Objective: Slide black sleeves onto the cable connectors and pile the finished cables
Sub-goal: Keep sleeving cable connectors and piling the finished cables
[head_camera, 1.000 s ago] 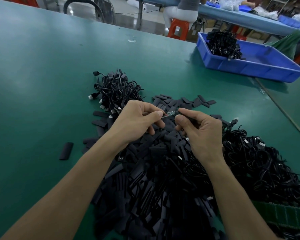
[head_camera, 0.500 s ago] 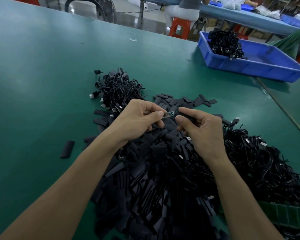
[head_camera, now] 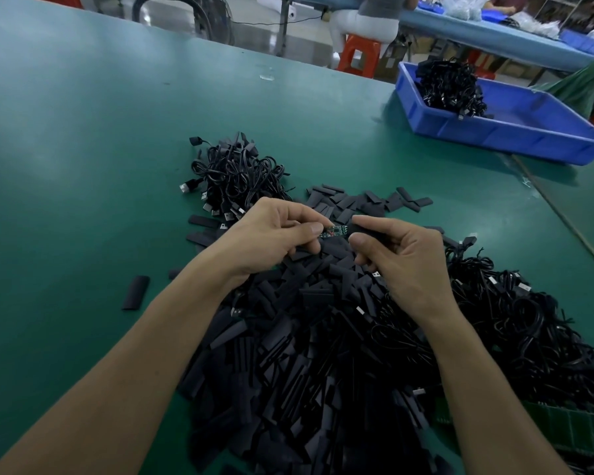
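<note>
The connector (head_camera: 335, 232), a tiny green board, sits between both hands, above the sleeve heap (head_camera: 306, 354). The left hand (head_camera: 271, 234) pinches one end to keep it still. The right hand (head_camera: 405, 258) pinches a black sleeve (head_camera: 362, 229) at the other end, lined up to slide on. A cable pile (head_camera: 234, 176) lies behind.

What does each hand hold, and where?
The left hand pinches the connector board at its left end; the right hand pinches a black sleeve at the end facing it.

Green table (head_camera: 83, 138), orange stool (head_camera: 359, 53), blue bench (head_camera: 494, 39) behind.
</note>
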